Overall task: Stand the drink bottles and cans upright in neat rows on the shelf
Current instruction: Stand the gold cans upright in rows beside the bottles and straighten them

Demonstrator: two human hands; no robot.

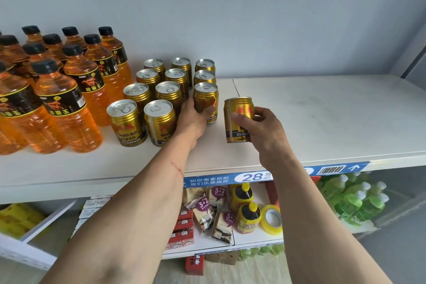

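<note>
1. Left hand (196,120) was wrapped around the near can of the right column (205,101), upright on the shelf (322,122).
2. Right hand (260,129) was closed on a loose can (238,119), upright, just right of the can block (161,90); whether it touched the shelf could not be told.
3. Bottles (57,90) were seen standing in rows at far left.
4. Best done: loose can squared to the front row, gap kept even, label faced near, released only once flat.
</note>
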